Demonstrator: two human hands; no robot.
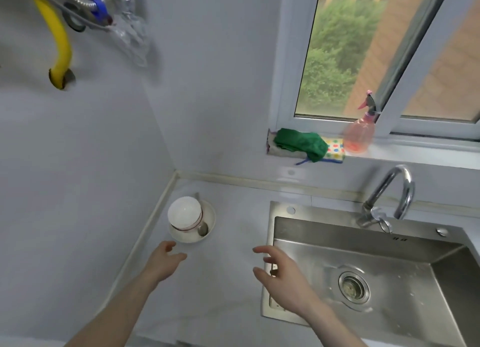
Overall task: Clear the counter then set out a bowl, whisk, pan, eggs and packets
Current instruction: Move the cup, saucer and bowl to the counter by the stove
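Note:
An upturned white bowl (185, 212) sits inside a shallow cream dish (209, 218) in the back left corner of the pale counter (228, 263). A metal spoon (203, 228) lies in the dish beside the bowl. My left hand (163, 262) hovers just in front of the dish, fingers loosely spread, holding nothing. My right hand (281, 274) is raised over the counter by the sink's left rim, fingers spread and empty.
A steel sink (389, 245) with a drain fills the right side, a curved tap (394, 191) behind it. On the window sill lie a green cloth (301, 143), a spotted sponge (335, 149) and a pink spray bottle (359, 136). A yellow hose (61, 48) hangs on the left wall.

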